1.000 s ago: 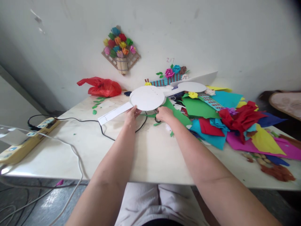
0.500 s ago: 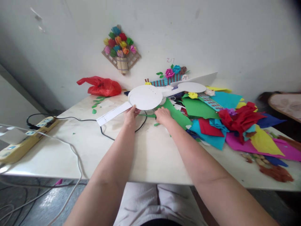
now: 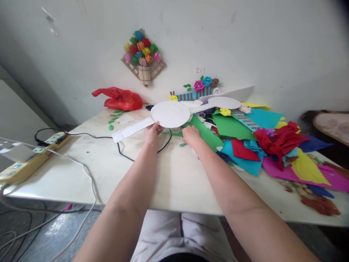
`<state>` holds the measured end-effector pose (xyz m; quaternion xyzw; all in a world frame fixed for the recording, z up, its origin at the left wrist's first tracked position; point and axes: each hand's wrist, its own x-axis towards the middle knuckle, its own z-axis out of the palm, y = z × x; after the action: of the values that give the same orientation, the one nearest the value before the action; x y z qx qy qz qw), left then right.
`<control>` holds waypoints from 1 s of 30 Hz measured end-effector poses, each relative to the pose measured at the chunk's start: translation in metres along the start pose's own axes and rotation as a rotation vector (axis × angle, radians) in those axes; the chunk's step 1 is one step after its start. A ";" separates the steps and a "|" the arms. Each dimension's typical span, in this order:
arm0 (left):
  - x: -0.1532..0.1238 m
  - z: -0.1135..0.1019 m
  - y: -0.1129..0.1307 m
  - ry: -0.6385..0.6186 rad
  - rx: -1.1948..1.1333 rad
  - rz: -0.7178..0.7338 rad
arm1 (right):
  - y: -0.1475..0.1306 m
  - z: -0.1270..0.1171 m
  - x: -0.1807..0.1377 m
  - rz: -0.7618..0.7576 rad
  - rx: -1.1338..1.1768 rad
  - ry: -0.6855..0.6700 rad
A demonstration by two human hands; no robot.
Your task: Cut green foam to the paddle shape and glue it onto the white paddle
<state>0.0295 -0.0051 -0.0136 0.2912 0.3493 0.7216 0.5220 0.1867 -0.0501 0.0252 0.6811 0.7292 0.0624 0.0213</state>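
Note:
My left hand (image 3: 153, 131) grips a white paddle-shaped cutout (image 3: 169, 114) at the join of its round head and strip handle, thumb on top. The handle points left toward me, and a few small dots mark the piece. Just right of the round head, my right hand (image 3: 191, 134) is closed, knuckles up. A thin greyish tip shows by its fingers, but the thing inside is hidden. Green paper (image 3: 205, 133) lies beside and under the right hand. A second white paddle-shaped piece (image 3: 225, 102) rests behind, on the heap of craft materials.
Coloured paper and red crepe (image 3: 282, 142) are heaped on the right of the table (image 3: 180, 182). A red plastic bag (image 3: 124, 100) sits at the back left. A power strip (image 3: 35, 156) and cables (image 3: 87, 174) occupy the left edge. A flower decoration (image 3: 144, 58) hangs on the wall.
The view has shifted slightly. The white cutout has tilted a little, its handle looking narrower. Both hands keep nearly the same place and grip.

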 end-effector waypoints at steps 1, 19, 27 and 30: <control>0.000 0.000 0.001 0.007 -0.001 -0.002 | 0.001 0.001 0.001 0.011 0.002 0.001; 0.003 -0.002 0.001 0.073 0.043 -0.001 | 0.018 -0.013 0.003 0.014 0.100 -0.107; 0.003 -0.005 0.001 0.074 0.109 -0.034 | 0.016 -0.004 0.003 -0.078 0.065 -0.018; 0.003 -0.005 0.003 0.096 0.125 -0.035 | 0.012 -0.001 0.005 -0.055 0.084 -0.033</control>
<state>0.0231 -0.0036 -0.0142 0.2820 0.4235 0.7023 0.4978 0.1985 -0.0446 0.0279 0.6621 0.7491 0.0198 0.0062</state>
